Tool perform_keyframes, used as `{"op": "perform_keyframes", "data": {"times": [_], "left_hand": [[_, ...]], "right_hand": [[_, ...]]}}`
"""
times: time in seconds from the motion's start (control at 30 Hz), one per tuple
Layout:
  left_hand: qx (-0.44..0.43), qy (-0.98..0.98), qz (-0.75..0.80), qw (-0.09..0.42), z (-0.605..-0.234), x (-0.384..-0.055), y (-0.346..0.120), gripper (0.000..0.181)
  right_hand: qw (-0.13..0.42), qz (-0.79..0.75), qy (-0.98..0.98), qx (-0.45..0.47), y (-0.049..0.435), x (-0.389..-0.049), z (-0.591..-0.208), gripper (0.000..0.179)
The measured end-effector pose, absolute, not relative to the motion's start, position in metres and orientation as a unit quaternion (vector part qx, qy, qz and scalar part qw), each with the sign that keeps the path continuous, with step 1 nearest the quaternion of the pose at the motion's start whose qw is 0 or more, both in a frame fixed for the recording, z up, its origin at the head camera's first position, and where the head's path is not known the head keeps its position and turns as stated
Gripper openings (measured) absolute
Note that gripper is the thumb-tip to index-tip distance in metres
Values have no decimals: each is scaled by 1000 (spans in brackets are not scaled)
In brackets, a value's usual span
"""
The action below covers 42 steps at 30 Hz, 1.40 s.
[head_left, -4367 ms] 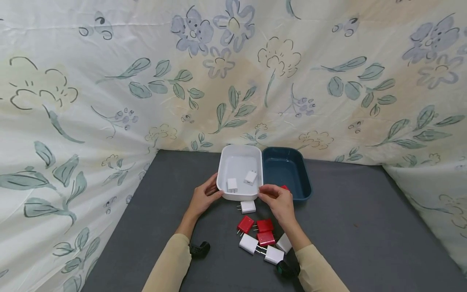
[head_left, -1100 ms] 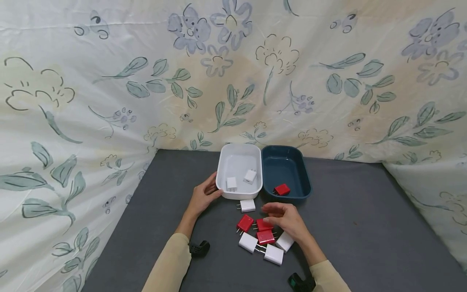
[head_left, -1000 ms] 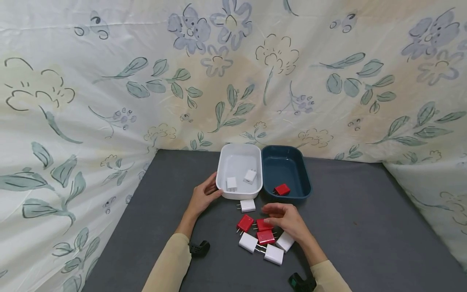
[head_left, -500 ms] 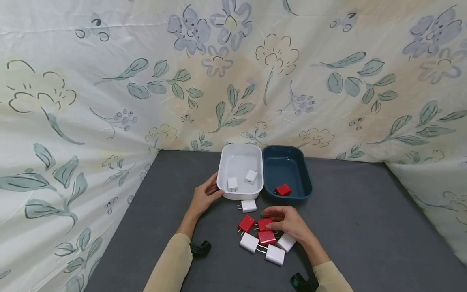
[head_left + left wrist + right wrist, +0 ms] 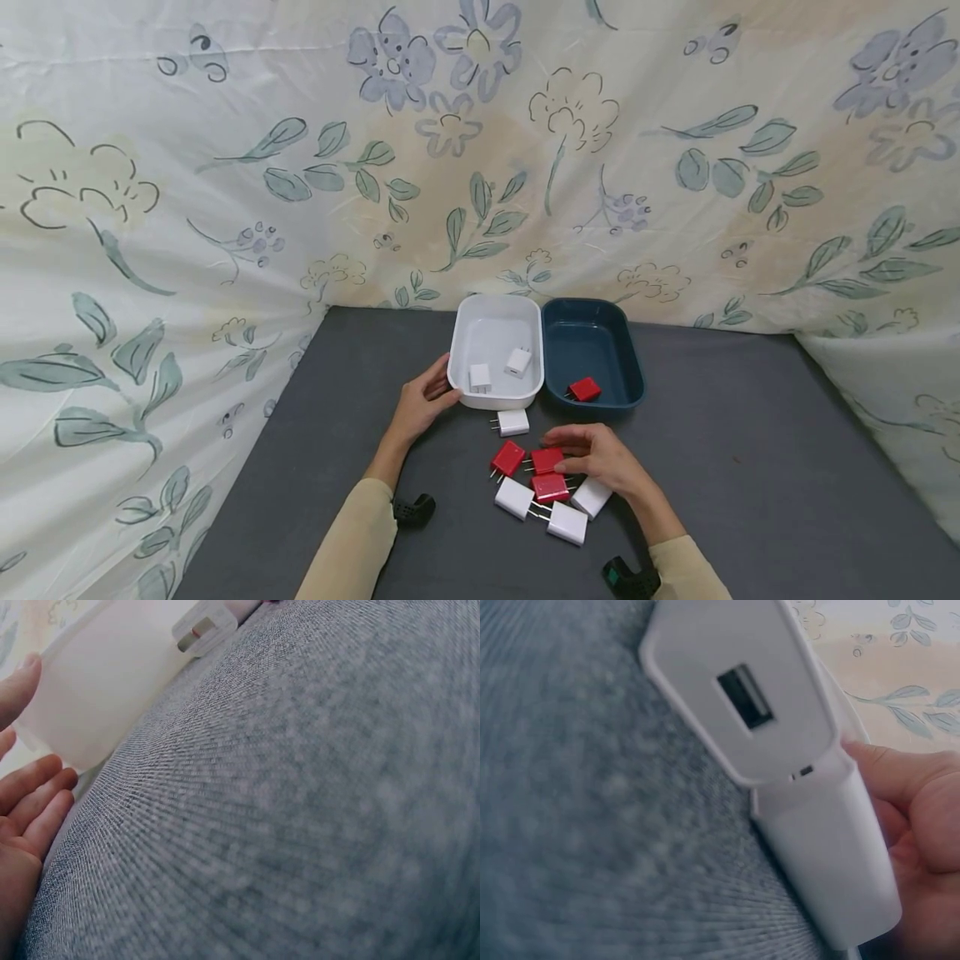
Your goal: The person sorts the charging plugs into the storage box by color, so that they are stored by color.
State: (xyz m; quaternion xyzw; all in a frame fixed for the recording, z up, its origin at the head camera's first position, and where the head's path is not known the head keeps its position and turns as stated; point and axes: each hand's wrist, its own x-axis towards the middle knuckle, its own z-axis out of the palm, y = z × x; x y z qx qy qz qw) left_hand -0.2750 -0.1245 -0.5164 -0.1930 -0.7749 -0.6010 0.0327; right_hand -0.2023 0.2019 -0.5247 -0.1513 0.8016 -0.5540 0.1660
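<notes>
My left hand (image 5: 417,406) holds the near left corner of a white tray (image 5: 497,400), thumb at the front wall and fingers along the side. Two white chargers (image 5: 480,379) lie inside it. My right hand (image 5: 600,457) is at a red wall charger (image 5: 546,460), with thumb and fingertips on either side of its right end. A second red charger (image 5: 551,488) lies just in front, and a third (image 5: 507,458) to the left. In the right wrist view, white chargers (image 5: 742,690) partly hide the hand, so its fingertips do not show there.
A dark blue tray (image 5: 637,392) stands against the white one, with one red charger (image 5: 584,389) inside. A white charger (image 5: 513,422) lies before the white tray. Several more white chargers (image 5: 567,523) lie nearer me on the grey cloth (image 5: 750,500). Floral fabric (image 5: 480,167) hangs behind.
My right hand has left the white tray's near right corner and come down toward me to the red charger, its thumb and fingers closing in. My left hand stays at the tray.
</notes>
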Motion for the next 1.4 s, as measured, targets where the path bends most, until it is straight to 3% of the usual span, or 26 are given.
{"op": "perform_keyframes", "data": {"times": [0.47,0.87,1.4], "left_hand": [[-192,-766,-612,24,-519,-277,-126,72],[-185,-773,-606,25,-517,-277,-126,72],[-193,-771,-607,23,-516,-276,-125,71]], "right_hand": [[123,-532,828,-123,203,-205,-528,42],[152,-542,815,-135,208,-206,-529,46],[147,-542,813,-154,211,-206,-531,44]]}}
